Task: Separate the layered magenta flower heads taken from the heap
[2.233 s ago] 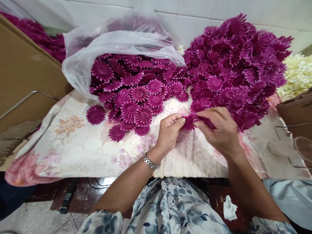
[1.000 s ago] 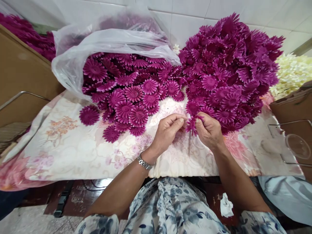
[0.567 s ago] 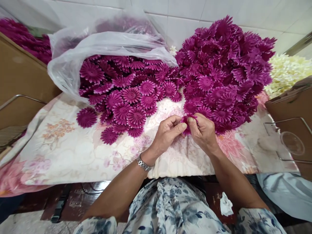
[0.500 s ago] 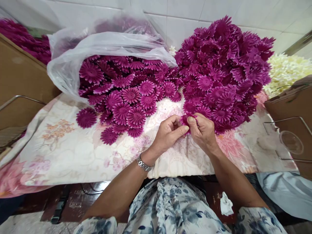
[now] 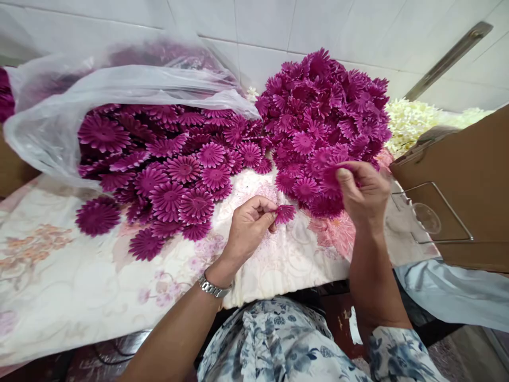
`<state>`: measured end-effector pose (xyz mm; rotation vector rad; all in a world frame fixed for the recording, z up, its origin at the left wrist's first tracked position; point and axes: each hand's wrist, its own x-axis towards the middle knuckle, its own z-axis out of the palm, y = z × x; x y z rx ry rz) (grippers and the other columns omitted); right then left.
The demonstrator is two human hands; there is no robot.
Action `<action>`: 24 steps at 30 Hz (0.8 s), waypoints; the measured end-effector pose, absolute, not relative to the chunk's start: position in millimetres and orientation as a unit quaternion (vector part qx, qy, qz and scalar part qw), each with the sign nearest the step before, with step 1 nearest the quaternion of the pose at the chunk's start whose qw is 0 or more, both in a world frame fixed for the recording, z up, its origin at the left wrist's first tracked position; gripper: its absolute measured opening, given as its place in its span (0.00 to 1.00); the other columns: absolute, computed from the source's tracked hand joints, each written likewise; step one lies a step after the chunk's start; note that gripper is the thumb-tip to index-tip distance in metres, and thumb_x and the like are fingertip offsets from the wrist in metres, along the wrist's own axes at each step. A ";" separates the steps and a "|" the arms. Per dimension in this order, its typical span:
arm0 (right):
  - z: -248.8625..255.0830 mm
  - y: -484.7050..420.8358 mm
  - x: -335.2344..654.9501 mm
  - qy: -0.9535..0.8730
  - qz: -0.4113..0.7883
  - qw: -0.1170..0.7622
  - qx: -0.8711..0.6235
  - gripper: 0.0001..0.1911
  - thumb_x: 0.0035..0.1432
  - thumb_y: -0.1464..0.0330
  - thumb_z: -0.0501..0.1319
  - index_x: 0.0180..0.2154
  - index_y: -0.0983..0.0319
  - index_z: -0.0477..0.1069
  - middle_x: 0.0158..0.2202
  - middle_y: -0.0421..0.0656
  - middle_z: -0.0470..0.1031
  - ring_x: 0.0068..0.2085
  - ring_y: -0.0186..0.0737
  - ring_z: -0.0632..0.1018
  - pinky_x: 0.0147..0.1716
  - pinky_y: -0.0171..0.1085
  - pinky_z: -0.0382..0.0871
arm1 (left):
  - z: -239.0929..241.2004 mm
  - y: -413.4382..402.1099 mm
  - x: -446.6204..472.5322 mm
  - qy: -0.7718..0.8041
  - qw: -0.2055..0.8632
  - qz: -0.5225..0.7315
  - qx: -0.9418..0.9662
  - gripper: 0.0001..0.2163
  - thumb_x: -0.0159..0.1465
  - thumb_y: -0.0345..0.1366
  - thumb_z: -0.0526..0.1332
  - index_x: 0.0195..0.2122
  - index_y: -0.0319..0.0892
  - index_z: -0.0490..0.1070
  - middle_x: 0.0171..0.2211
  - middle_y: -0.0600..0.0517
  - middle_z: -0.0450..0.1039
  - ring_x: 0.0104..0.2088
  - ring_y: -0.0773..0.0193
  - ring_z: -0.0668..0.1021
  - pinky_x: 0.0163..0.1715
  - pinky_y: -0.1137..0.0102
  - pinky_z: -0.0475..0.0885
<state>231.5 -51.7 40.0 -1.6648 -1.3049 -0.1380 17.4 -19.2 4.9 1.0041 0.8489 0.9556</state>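
Note:
My left hand, with a metal watch at the wrist, pinches a small stack of purple flower petals just above the floral cloth. My right hand is raised to the right and closed on another purple petal layer at the foot of the tall heap of purple flowers. Left of the hands, flat purple flower layers spill out of a clear plastic bag onto the cloth.
A brown cardboard box with a wire frame and a clear lid stands at the right edge. Cream flowers lie behind it. A white tiled wall backs the table. Light blue fabric hangs at the lower right.
My hands were joined on one flower piece; now they are apart. My right hand has lifted to the heap with one layer, while my left keeps the rest. The view has swung right.

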 end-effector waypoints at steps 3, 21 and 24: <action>36.0 -53.5 267.7 -0.530 -0.130 0.413 -0.729 0.17 0.52 0.61 0.62 0.43 0.60 0.73 0.32 0.43 0.74 0.31 0.37 0.73 0.34 0.39 0.68 | 4.0 -18.7 16.8 0.379 0.685 0.435 0.445 0.04 0.48 0.27 0.63 0.26 0.38 0.69 0.21 0.58 0.67 0.16 0.75 0.70 0.16 0.78 0.66; 44.6 -62.6 198.5 -0.686 0.010 0.443 -0.578 0.08 0.57 0.73 0.57 0.37 0.62 0.74 0.32 0.42 0.77 0.33 0.33 0.77 0.34 0.32 0.72 | 6.6 -23.7 16.7 0.344 0.681 0.424 0.488 0.07 0.54 0.31 0.63 0.34 0.38 0.71 0.25 0.54 0.74 0.22 0.70 0.76 0.25 0.74 0.73; 50.7 -65.1 256.5 -0.559 -0.210 0.404 -0.693 0.11 0.59 0.67 0.55 0.39 0.62 0.75 0.35 0.46 0.78 0.38 0.39 0.78 0.40 0.39 0.72 | 10.7 -24.8 16.4 0.365 0.681 0.423 0.473 0.05 0.54 0.32 0.61 0.31 0.37 0.70 0.23 0.53 0.73 0.21 0.71 0.74 0.23 0.75 0.71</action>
